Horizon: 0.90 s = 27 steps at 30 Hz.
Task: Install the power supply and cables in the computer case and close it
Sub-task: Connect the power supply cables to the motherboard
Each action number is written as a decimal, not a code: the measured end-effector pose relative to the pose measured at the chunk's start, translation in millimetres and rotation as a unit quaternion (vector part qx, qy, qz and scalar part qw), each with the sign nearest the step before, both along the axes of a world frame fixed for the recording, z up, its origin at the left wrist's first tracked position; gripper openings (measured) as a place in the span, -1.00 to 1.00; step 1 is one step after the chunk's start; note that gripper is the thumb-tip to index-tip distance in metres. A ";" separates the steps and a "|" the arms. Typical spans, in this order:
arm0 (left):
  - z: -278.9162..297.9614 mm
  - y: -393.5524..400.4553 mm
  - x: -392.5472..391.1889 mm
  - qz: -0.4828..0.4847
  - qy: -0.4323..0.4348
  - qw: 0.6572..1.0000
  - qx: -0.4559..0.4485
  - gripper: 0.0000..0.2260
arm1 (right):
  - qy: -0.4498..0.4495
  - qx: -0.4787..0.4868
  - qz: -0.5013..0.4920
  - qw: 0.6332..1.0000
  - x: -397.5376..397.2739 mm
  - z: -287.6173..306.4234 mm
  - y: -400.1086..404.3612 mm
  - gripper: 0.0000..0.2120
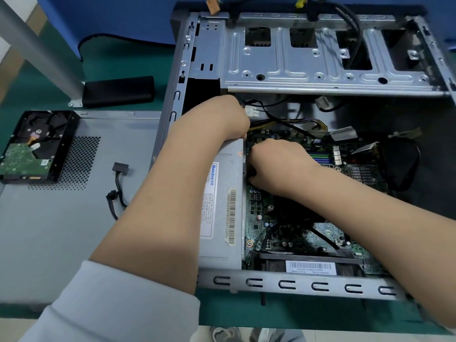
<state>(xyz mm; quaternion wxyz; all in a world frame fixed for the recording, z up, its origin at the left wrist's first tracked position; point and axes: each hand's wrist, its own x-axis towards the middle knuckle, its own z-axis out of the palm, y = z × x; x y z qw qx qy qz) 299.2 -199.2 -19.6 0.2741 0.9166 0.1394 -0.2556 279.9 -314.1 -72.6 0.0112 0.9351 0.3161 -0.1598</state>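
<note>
"Huntkey" in blue letters runs along the white label of the power supply [222, 193], a grey metal box with a long barcode sticker, lying inside the open computer case [296, 283] against its left wall, beside the green motherboard [283, 218]. Your left hand [229, 117] curls over the box's far end near a white connector [251, 112]; whether it grips anything, you cannot tell. Your right hand [274, 161] pinches a black cable at the box's edge. On the desk [118, 58], a hard drive [32, 146] rests on the grey side panel [61, 230].
</note>
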 end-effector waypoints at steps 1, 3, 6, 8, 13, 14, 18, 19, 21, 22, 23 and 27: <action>-0.5 -0.2 0.6 -0.001 0.000 1.000 0.001 -0.75 | 0.001 -0.004 0.005 1.000 -0.1 0.9 0.3 -0.75; -1.2 -0.5 0.9 0.000 0.000 1.000 0.001 -0.74 | -0.005 -0.012 0.005 1.000 -0.5 2.3 0.5 -0.76; -3.2 0.4 1.4 0.003 -0.004 1.000 -0.003 -0.76 | -0.003 -0.014 -0.011 1.000 -1.7 2.8 0.7 -0.72; -3.6 1.1 1.1 0.004 -0.004 1.000 -0.002 -0.76 | -0.007 -0.013 -0.007 1.000 -2.4 3.3 1.5 -0.76; -2.5 1.7 0.9 -0.003 -0.011 1.000 0.002 -0.75 | 0.007 -0.022 0.026 0.999 -2.2 7.9 0.2 -0.91; -2.7 2.0 1.1 -0.007 -0.011 1.000 0.004 -0.75 | 0.013 -0.020 0.019 1.000 -1.5 8.2 0.2 -0.92; -2.4 1.9 2.1 -0.022 -0.010 1.000 0.013 -0.75 | 0.051 0.018 -0.074 0.996 4.9 5.2 -1.7 -0.82; -2.1 2.1 2.4 -0.025 -0.010 1.000 0.017 -0.74 | 0.059 0.037 -0.102 0.992 6.4 3.8 -2.8 -0.76; -2.1 2.3 3.2 -0.023 -0.013 0.999 0.021 -0.75 | 0.059 0.072 -0.131 0.987 8.7 1.0 -4.2 -0.75; -2.2 2.8 2.7 -0.023 -0.013 0.999 0.023 -0.75 | 0.060 0.078 -0.137 0.986 9.4 0.3 -4.3 -0.76; -2.2 3.0 2.3 -0.024 -0.011 0.999 0.022 -0.75 | 0.062 0.082 -0.139 0.985 10.1 -0.4 -4.4 -0.76; -3.9 2.7 4.8 -0.023 -0.010 1.000 0.015 -0.74 | 0.057 0.075 -0.140 0.986 9.4 1.1 -3.0 -0.78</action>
